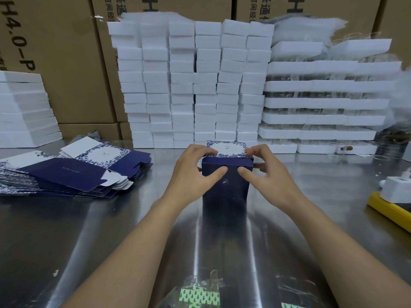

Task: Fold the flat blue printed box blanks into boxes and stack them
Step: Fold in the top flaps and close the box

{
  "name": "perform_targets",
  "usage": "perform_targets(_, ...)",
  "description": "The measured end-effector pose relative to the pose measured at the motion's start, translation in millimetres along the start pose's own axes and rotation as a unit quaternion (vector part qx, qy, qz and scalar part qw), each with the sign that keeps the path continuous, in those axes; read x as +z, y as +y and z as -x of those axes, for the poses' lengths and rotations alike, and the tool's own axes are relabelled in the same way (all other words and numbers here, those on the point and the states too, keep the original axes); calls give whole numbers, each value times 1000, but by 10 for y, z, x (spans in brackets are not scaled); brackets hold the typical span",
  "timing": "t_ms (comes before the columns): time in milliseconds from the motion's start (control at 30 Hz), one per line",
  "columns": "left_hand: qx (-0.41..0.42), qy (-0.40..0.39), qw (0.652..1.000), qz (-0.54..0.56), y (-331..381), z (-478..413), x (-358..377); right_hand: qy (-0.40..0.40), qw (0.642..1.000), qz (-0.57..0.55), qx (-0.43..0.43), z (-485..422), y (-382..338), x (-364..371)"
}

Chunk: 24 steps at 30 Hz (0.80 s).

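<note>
Two bare forearms reach into view from the bottom edge, sleeveless to the frame's limit. The left hand (195, 172) and right hand (265, 170) wear no gloves, rings, watches or bands; fingernails are short.

A folded navy box (226, 174) with a floral white top stands upright mid-desk; flat blue blanks (73, 172) lie fanned far left.

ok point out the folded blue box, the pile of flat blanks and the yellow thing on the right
folded blue box (226, 185): head view, dark front face
pile of flat blanks (66, 174): head view, dark panel of top blank
yellow thing (387, 211): head view, its long yellow edge
</note>
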<state>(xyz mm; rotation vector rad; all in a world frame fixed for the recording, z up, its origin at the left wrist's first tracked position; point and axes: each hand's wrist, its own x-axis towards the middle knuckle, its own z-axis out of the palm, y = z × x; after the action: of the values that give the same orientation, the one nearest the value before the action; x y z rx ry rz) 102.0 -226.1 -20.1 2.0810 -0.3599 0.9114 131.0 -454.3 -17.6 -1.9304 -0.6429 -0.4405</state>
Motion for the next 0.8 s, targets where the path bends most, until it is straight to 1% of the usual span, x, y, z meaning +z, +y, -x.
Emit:
perform_targets(133, -7, 8, 1000, -3, 9, -9, -5, -1, 1000, 10, -2, -3, -1, 3)
perform_targets(333, -32, 64, 997, 24, 14, -28, 32, 2, 1000, 0, -13, -3, -22, 5)
perform_targets(467, -112, 113, 982, 99, 48, -57, 24, -23, 999, 19, -45, 15, -65, 3)
perform_targets(533, -115, 135, 975, 130, 91, -81, -11, -29, 995, 46, -80, 9, -81, 23)
perform_targets(600, -90, 143, 978, 125, 184, -96, -51, -27, 992, 63, -108, -2, -103, 60)
perform_targets(667, -29, 141, 986, 83, 298, -99, -81, -22, 984, 100, -144, 13, -166, 108)
perform_targets(733, 48, 136, 988, 50, 395, -97, -104, 8, 964, 152, -216, 44, -242, 161)
perform_targets(800, 111, 108, 987, 45, 458, -99, -114, 42, 942, 171, -286, 64, -299, 207)
